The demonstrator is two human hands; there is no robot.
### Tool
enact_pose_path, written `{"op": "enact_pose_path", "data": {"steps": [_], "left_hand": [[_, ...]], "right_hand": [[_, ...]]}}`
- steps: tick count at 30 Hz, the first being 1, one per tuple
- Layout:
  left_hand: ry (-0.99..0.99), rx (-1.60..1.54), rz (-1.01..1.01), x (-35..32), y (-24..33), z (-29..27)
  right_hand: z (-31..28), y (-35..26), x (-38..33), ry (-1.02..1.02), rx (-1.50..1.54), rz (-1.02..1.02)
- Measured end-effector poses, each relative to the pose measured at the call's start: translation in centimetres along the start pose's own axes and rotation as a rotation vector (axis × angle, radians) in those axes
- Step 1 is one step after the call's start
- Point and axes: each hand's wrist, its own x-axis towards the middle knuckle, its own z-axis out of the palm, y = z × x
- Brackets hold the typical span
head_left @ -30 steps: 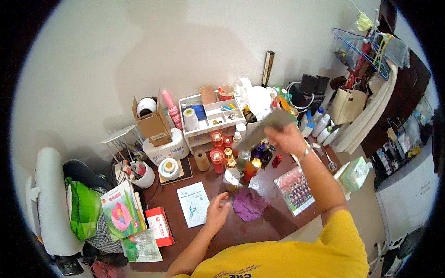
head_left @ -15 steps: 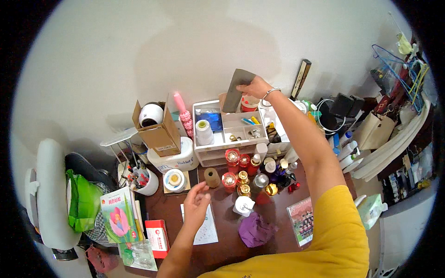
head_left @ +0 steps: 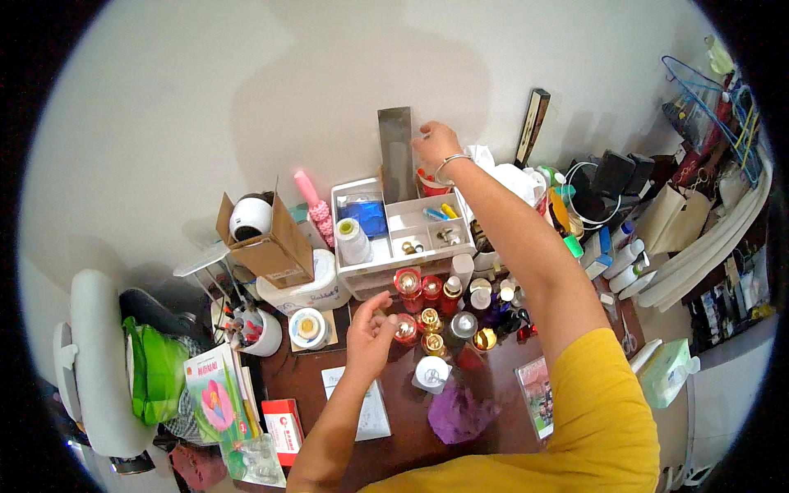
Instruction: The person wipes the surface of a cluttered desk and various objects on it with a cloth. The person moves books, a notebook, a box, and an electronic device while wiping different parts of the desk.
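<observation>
hovering beside an upright, flat grey rectangular panel [head_left: 396,156], the right hand [head_left: 436,144] is half-spread; so is the left hand [head_left: 370,337].

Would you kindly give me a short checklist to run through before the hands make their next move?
1. Grey panel upright: ok, it stands on end at the back of the white organizer.
2. Right hand clear of the panel: cannot tell; its fingers are very close to the panel's right edge.
3. Left hand empty: ok, the fingers are open and nothing shows in them.
4. Red bottles upright: ok, they stand in front of the organizer.
5. Purple cloth laid flat: not ok, it lies crumpled on the table.
</observation>
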Motion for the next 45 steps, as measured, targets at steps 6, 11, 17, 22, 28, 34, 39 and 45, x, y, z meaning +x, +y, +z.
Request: {"op": "enact_pose_path", "data": {"steps": [6,11,17,22,28,34,39,45], "left_hand": [[0.126,-0.055,-0.1,-3.3,-2.0,-3.2],[0.164,0.055,-0.118,-7.6,-4.4,-7.0],[0.029,0.099,-0.354,-14.7,-8.6,-6.8],[-0.222,0.4,-0.166,-19.0,-10.0,-3.6],[-0.316,0.441,-0.128,-21.7,-9.7,-4.0],[-0.286,0.455,-0.16,-22.2,-10.9,-4.9],[-0.264,0.442,-0.072,-20.1,-12.6,-4.0],[-0.288,0.497,-0.081,-19.1,-9.1,-2.7]], "right_hand": [[-5.7,-1.7,-8.2,0.055,0.367,-0.234],[-11.0,1.4,-29.1,0.089,0.356,-0.233],[-9.5,7.0,-52.1,-0.173,0.004,0.145],[-2.9,4.8,-56.5,-0.502,-0.338,-0.058],[2.9,5.2,-56.4,-0.386,-0.507,0.003],[2.5,3.3,-60.9,-0.465,-0.484,-0.126],[-0.7,2.4,-66.1,-0.544,-0.338,-0.26],[-3.3,7.6,-62.9,-0.314,-0.385,-0.035]]}}
